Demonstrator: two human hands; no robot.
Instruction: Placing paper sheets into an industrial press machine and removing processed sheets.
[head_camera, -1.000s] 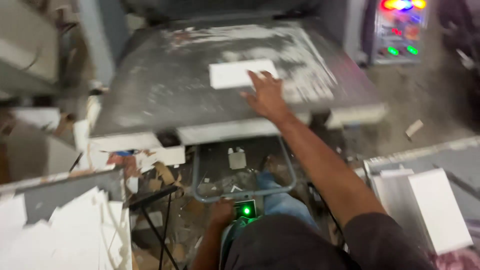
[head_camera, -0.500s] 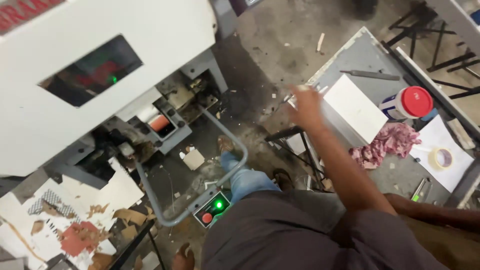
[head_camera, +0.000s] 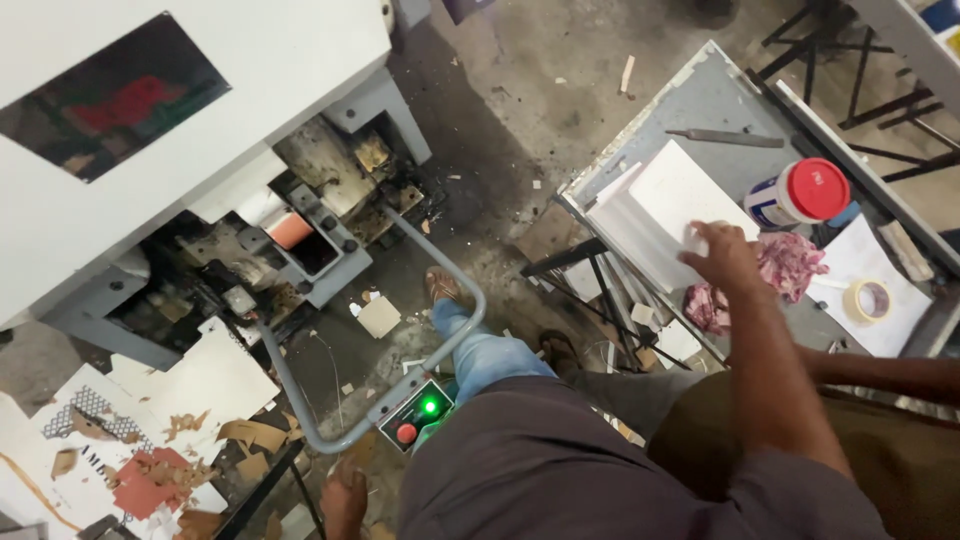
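My right hand (head_camera: 722, 258) reaches out to the right and rests with spread fingers on the near edge of a stack of white sheets (head_camera: 668, 205). The stack lies on a grey metal table (head_camera: 700, 100). My left hand (head_camera: 345, 500) hangs low at the bottom edge, beside a small control box (head_camera: 415, 415) with a lit green button and a red button. I cannot make out its fingers or whether it holds anything. The box is fixed to a bent grey tube guard (head_camera: 470, 310) in front of a large white machine (head_camera: 190, 110).
On the table lie a white jar with a red lid (head_camera: 800, 192), a pink rag (head_camera: 785, 265), a tape roll (head_camera: 868, 298) and a metal file (head_camera: 725, 137). Another person's arm (head_camera: 890, 375) crosses at the right. Cardboard scraps (head_camera: 170, 440) litter the floor.
My view swung from the machine bed to the floor and side table. My right hand left the white sheet on the bed and moved right onto the stack of sheets.
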